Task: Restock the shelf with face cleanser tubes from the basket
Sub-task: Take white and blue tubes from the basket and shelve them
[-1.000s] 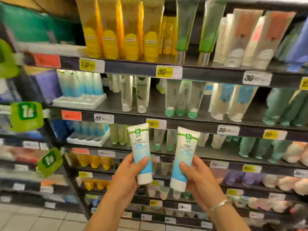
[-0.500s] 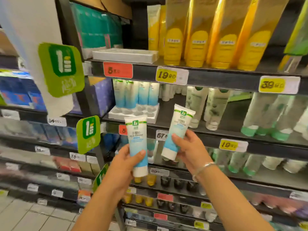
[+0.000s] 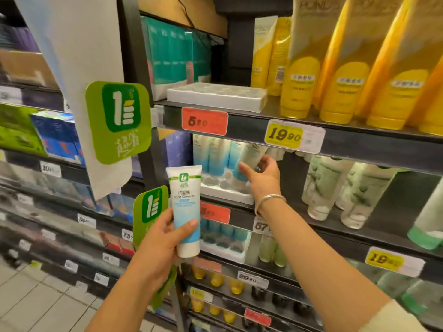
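Left hand (image 3: 158, 245) gripped one cleanser tube (image 3: 185, 212) upright, cap down, in front of the shelf edge (image 3: 239, 219). Right hand (image 3: 262, 178) reached into the shelf, fingers (image 3: 247, 170) curled round a second tube (image 3: 247, 161), tilted, its cap end over the white tray (image 3: 225, 192) beside the standing tubes (image 3: 213, 156).

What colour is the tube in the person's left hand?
White at the top fading to light blue, with a green logo; the tube shows clearly in the head view.
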